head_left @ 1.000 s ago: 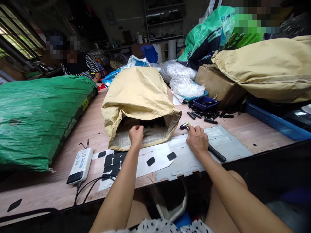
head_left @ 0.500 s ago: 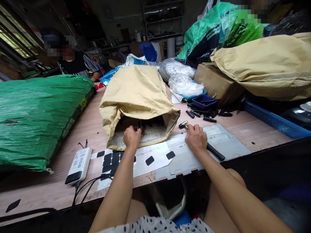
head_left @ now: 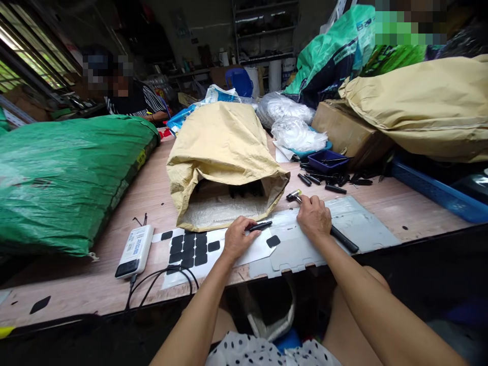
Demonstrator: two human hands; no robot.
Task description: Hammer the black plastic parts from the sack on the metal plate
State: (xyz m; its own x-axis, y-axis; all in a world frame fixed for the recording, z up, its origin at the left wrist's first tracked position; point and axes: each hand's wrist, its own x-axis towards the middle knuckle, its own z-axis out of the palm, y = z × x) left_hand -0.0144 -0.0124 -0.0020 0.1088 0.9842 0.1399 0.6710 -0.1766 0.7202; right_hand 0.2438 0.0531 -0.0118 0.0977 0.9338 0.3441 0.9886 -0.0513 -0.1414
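Observation:
My left hand (head_left: 239, 238) pinches a slim black pen-like piece (head_left: 261, 226) between thumb and fingers, low over the white sheet. Its exact kind is too small to tell. My right hand (head_left: 314, 218) is wrapped round a small hammer (head_left: 345, 239), with its black grip sticking out toward me and its pale-tipped head beyond my fingers. The hammer lies low over a grey plate (head_left: 356, 216). Behind my left hand, a yellow woven sack (head_left: 223, 140) lies with its mouth facing me, and dark pieces show inside. Square black pads (head_left: 188, 247) sit in rows on the white sheet (head_left: 251, 256).
Left stand a green sack (head_left: 72, 173) and a white power bank (head_left: 135, 251) with cables. Loose black pieces (head_left: 335, 188), a purple tray (head_left: 327, 160), a cardboard box (head_left: 348, 129) and a blue basket (head_left: 434, 190) lie right. A person (head_left: 131, 101) sits across the table.
My left hand has come out of the sack's mouth and moved right and toward me, with the black piece in it. My right hand still holds the hammer. The view has shifted slightly.

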